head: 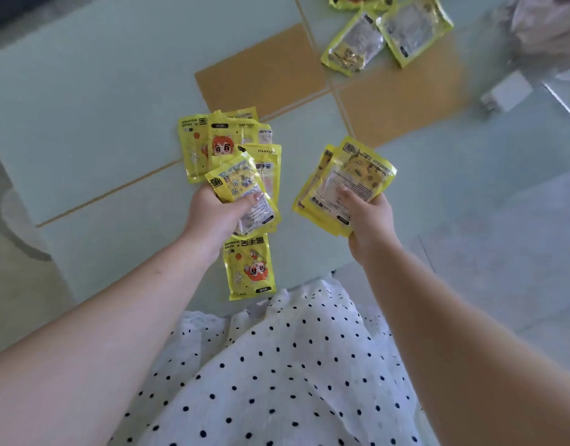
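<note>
gathering yellow hand-warmer packets looks like the job in hand. the left hand [212, 214], at frame centre, grips a fanned bunch of packets [232, 149], fingers curled round their lower ends and thumb across the front one. the right hand [370, 217], just right of it, pinches a neater stack of packets [344, 181] with the thumb on top. the two bundles are near each other but apart, their long sides pointing toward the top of the frame. a loose packet [248, 268] sits directly below the left hand, its long axis up-down, seemingly flat on the worktop [100, 107]; the left hand is nearer. some far packets [386, 33] lie at upper right, well apart.
</note>
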Tool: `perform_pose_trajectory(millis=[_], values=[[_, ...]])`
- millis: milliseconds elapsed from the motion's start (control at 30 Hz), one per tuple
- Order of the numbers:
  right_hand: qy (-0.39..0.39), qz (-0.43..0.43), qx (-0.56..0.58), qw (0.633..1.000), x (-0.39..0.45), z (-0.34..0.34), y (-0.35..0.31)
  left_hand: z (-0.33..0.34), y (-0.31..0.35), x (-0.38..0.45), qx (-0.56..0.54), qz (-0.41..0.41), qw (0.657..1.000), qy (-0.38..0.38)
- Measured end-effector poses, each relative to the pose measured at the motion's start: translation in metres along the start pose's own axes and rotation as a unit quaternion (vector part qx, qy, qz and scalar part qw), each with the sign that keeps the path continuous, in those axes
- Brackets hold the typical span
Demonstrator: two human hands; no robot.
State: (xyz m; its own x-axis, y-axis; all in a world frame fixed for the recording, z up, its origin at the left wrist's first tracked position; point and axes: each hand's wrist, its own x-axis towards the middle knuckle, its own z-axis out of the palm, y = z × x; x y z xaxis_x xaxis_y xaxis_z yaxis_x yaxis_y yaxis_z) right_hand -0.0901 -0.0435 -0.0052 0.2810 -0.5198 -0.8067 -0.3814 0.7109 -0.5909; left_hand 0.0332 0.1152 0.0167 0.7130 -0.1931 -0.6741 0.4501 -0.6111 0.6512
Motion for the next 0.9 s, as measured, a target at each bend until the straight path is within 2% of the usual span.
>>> perform_pose_trajectory(millis=[200, 433, 667, 900], values=[[0.065, -0.021, 0.126, 0.990, -0.054, -0.049, 0.032, 0.018, 0.005, -0.036, 0.096, 0.053, 0.988, -0.111], [0.172, -0.022, 0.259, 0.950, -0.120, -0.135, 0.095, 0.075, -0.003, -0.107, 0.194, 0.086, 0.944, -0.253], [0.278, -0.025, 0.375, 0.884, -0.191, -0.232, 0.187, 0.144, -0.046, -0.196, 0.298, 0.133, 0.873, -0.362], [0.348, -0.044, 0.464, 0.814, -0.289, -0.332, 0.308, 0.201, -0.142, -0.321, 0.382, 0.175, 0.792, -0.442]])
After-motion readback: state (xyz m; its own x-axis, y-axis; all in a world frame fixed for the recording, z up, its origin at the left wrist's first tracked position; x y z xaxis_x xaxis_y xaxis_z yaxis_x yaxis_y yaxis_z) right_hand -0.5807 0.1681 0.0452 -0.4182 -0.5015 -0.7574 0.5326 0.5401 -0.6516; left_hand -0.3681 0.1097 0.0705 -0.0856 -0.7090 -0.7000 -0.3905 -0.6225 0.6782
